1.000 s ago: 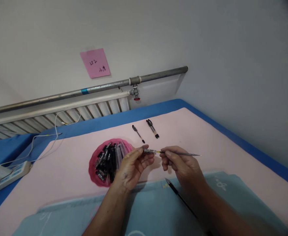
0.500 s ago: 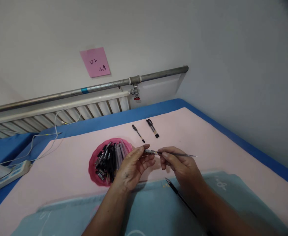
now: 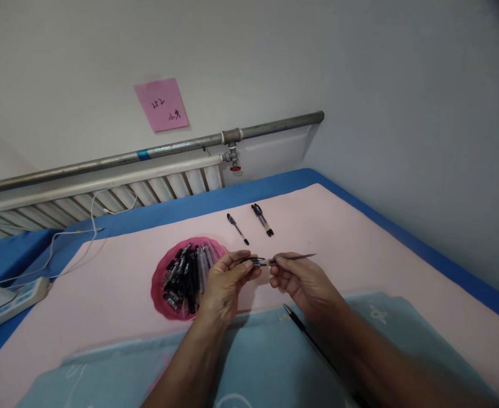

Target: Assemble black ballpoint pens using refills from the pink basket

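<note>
In front of me, both hands hold a slim gel pen [image 3: 263, 262] lying nearly level. My left hand [image 3: 228, 283] is closed on its left end, where a black clip shows beside the fingers. Pinching the right part is my right hand [image 3: 300, 277], and a thin, pointed dark length sticks out past its fingers to the right. The fingers hide how the parts join. Beneath my right hand, another black pen [image 3: 304, 331] with a metal tip lies slanting over the blue-green cloth. To the left, a pink scalloped bowl [image 3: 158, 300] holds many black and clear pen parts [image 3: 185, 277].
Beyond my hands, a single capped pen [image 3: 237, 229] and a close pair of capped pens [image 3: 262, 220] lie on the pink table cover [image 3: 317, 226]. A power strip [image 3: 20, 303] with white cables stands far left. A radiator [image 3: 164, 190] and pipe run along the wall.
The pen's left end has turned, so its black clip now shows. Less of the thin length extends right of my right hand. My view has shifted slightly.
</note>
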A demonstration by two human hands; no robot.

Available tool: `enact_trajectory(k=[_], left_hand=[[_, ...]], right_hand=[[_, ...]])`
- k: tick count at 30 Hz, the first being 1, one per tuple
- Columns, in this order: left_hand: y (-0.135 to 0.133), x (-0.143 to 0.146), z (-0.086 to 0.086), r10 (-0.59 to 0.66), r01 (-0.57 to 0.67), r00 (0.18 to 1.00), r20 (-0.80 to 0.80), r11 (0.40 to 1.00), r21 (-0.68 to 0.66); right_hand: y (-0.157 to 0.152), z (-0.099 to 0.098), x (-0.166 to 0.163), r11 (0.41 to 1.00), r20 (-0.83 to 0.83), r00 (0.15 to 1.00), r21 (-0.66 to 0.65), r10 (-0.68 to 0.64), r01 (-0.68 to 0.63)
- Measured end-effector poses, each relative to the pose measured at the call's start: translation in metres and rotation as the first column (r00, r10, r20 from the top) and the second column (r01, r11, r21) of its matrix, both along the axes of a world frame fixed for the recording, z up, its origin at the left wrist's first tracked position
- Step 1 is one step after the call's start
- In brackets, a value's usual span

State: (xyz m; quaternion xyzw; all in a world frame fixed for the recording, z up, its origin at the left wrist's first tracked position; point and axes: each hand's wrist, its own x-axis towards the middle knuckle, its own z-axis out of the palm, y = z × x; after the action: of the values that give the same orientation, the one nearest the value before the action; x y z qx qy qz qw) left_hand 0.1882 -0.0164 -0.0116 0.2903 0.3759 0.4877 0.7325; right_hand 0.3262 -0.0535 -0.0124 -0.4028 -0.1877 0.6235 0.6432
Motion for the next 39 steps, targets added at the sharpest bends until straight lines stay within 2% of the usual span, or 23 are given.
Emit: enact_trajectory(k=[10,15,20,23,27,29,32,35,37,39], left_hand=[[0.001,-0.004,0.003,-0.058,0.058,0.998,0.000,0.998,-0.004],[0.004,-0.008,0.005,-0.069,0.069,0.998,0.002,0.998,0.000],[0.006,-0.011,0.006,-0.022,0.024,1.000,-0.018,0.997,0.072],[0.007,-0.013,0.008,0.021,-0.017,0.999,-0.026,0.989,0.146],[0.006,-0.018,0.018,0.053,-0.035,0.995,-0.081,0.976,0.215],[0.004,-0.019,0.022,0.043,-0.010,0.991,-0.130,0.969,0.248],[0.002,-0.020,0.025,-0.025,0.100,0.965,-0.260,0.955,0.280],[-0.001,-0.016,0.022,-0.113,0.246,0.904,-0.412,0.927,0.285],[-0.002,-0.012,0.018,-0.136,0.301,0.870,-0.474,0.908,0.290],[-0.003,-0.009,0.013,-0.126,0.326,0.840,-0.528,0.895,0.304]], right_hand=[[0.001,-0.001,0.013,0.990,-0.092,0.988,-0.055,0.122,-0.128],[0.001,0.001,0.018,0.990,-0.075,0.990,-0.066,0.120,-0.125],[0.003,0.003,0.026,0.997,0.034,0.998,-0.055,0.061,-0.059],[-0.001,0.000,0.020,0.995,0.177,0.980,-0.064,0.092,-0.082],[-0.010,-0.003,-0.001,0.956,0.391,0.873,-0.129,0.292,-0.262],[-0.014,0.000,-0.006,0.943,0.494,0.805,-0.128,0.329,-0.307],[-0.017,0.009,-0.004,0.971,0.632,0.747,-0.037,0.205,-0.235],[-0.018,0.014,0.001,0.980,0.724,0.687,0.090,0.060,-0.180],[-0.019,0.013,0.001,0.952,0.829,0.559,0.187,-0.022,-0.240],[-0.020,0.009,-0.001,0.908,0.919,0.378,0.253,-0.117,-0.334]])
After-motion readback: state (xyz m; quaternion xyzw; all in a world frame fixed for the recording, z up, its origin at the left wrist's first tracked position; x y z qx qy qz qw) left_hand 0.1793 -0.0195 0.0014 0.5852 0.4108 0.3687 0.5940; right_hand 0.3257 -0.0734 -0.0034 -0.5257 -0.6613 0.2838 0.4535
